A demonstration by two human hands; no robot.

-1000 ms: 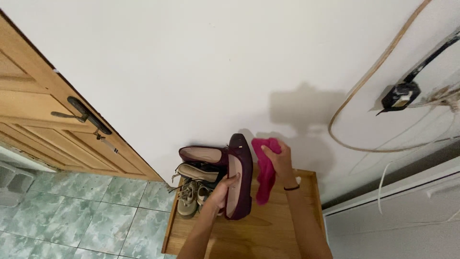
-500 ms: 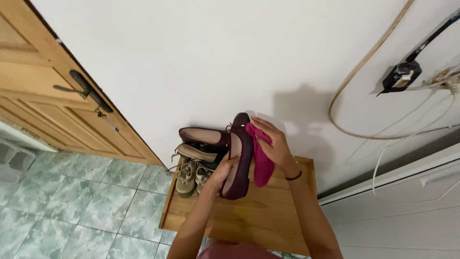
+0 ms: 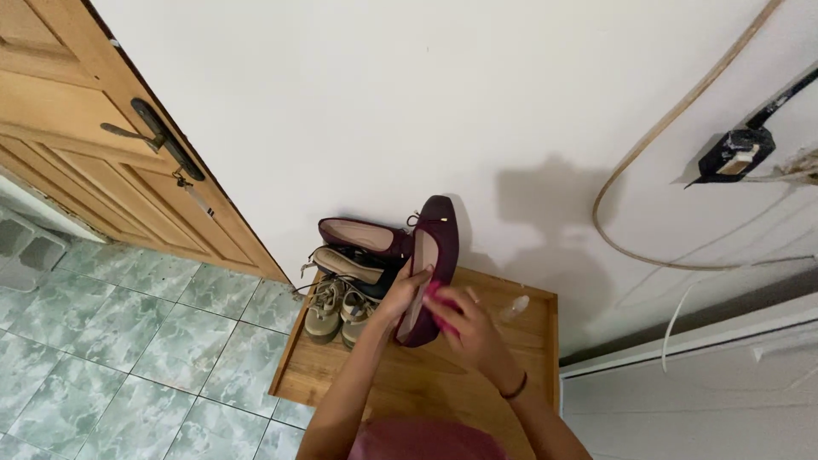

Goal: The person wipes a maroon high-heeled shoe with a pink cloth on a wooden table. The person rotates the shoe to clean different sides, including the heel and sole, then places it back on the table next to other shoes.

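Note:
My left hand (image 3: 407, 292) grips a dark maroon flat shoe (image 3: 434, 247) by its side, holding it toe-up above a low wooden shelf top (image 3: 358, 375). My right hand (image 3: 464, 328) presses a bright pink cloth (image 3: 439, 308) against the heel end of that shoe; only a small part of the cloth shows between my fingers. A dark band circles my right wrist.
A second maroon flat (image 3: 362, 235), a tan flat (image 3: 349, 264) and a pair of beige lace-up sneakers (image 3: 336, 311) are stacked at the shelf's left end by the white wall. A wooden door (image 3: 94, 145) with a dark handle stands left. Cables (image 3: 648, 170) hang on the wall right. Green tiles (image 3: 128, 341) cover the floor.
My right hand has moved down with the pink cloth from the shoe's toe to its heel end, and the cloth is now bunched under my fingers. The view has shifted slightly.

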